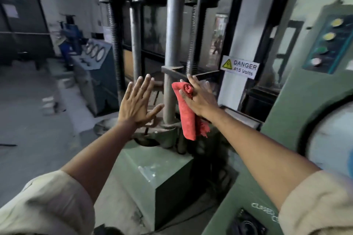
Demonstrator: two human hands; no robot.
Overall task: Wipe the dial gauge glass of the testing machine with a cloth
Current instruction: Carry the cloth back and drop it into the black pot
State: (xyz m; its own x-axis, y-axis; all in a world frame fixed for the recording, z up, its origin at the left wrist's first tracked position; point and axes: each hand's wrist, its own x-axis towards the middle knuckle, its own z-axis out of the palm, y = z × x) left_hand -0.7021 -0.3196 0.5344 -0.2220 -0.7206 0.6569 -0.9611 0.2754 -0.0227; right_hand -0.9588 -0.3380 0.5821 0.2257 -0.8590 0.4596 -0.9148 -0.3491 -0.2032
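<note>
My right hand (198, 97) is raised in front of the testing machine, with a red cloth (188, 118) pinched between its fingers and hanging down below the palm. My left hand (137, 103) is held up beside it, fingers spread, holding nothing. The large round dial gauge glass (330, 135) shows at the right edge, pale and blurred, set in the green console (286, 112). Both hands are well to the left of the glass and apart from it.
Steel columns (172, 47) and threaded screws of the green testing machine stand right behind my hands. A danger sign (240, 69) hangs on the wall. A control panel with round buttons (328, 44) is above the dial. A blue gauge console (95, 57) stands at the left.
</note>
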